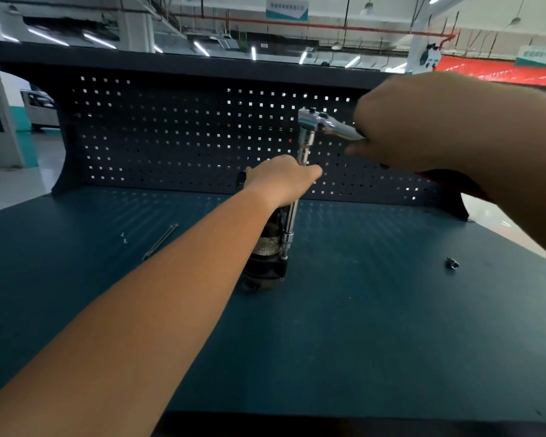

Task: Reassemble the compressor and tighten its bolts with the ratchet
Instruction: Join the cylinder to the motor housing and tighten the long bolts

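Observation:
A black cylindrical compressor [267, 257] stands upright near the middle of the blue workbench [360, 326]. My left hand [281, 181] grips its top from above. A chrome ratchet [320, 123] is held high at the right by my right hand [401, 127], whose fingers wrap its handle. From the ratchet head a long extension bar [293, 212] runs down along the compressor's right side to a socket at a bolt on the lower flange. The compressor's upper part is hidden under my left hand.
Two long bolts [160, 241] lie on the bench left of my forearm, with a small screw [124, 238] beside them. A small dark socket bit [452, 263] lies at the right. A perforated back panel [171, 137] rises behind the bench.

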The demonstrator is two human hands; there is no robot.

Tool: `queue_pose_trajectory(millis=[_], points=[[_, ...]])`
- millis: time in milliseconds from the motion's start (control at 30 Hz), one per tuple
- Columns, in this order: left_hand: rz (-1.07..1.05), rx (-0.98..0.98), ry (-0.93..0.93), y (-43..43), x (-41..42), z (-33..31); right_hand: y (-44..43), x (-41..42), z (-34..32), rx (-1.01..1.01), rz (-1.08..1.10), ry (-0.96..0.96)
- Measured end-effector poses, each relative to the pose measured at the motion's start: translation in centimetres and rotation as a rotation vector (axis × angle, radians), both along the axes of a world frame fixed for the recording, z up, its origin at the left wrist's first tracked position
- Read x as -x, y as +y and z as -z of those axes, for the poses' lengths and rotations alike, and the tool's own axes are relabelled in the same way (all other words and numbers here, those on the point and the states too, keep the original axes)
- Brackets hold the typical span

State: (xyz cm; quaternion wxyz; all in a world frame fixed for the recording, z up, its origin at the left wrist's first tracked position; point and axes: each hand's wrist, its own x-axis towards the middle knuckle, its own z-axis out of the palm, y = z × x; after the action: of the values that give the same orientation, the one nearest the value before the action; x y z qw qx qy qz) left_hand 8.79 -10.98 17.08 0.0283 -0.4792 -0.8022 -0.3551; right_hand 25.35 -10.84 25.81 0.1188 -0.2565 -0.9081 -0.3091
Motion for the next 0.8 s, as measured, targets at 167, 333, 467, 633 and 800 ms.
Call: queue_pose_trajectory(millis=[167,333,467,633,800], points=[[-0.013,-0.020,-0.019,-0.2,0.0,0.0,0.8,0.2,-0.4,-0.018,0.018,-0.066],[0.015,-0.002,-0.069,-0.5,-0.2,-0.2,4.1,0.8,-0.8,-0.123,0.116,-0.011],[0.022,-0.003,-0.132,-0.5,0.1,-0.3,7.4,3.5,1.4,-0.066,0.057,0.146],[0.018,-0.006,-0.185,-0.9,0.1,-0.5,9.6,6.8,2.9,0.073,-0.055,0.327],[0.032,-0.019,-0.169,-1.2,0.0,-0.5,9.8,7.4,2.6,0.202,-0.068,0.384]])
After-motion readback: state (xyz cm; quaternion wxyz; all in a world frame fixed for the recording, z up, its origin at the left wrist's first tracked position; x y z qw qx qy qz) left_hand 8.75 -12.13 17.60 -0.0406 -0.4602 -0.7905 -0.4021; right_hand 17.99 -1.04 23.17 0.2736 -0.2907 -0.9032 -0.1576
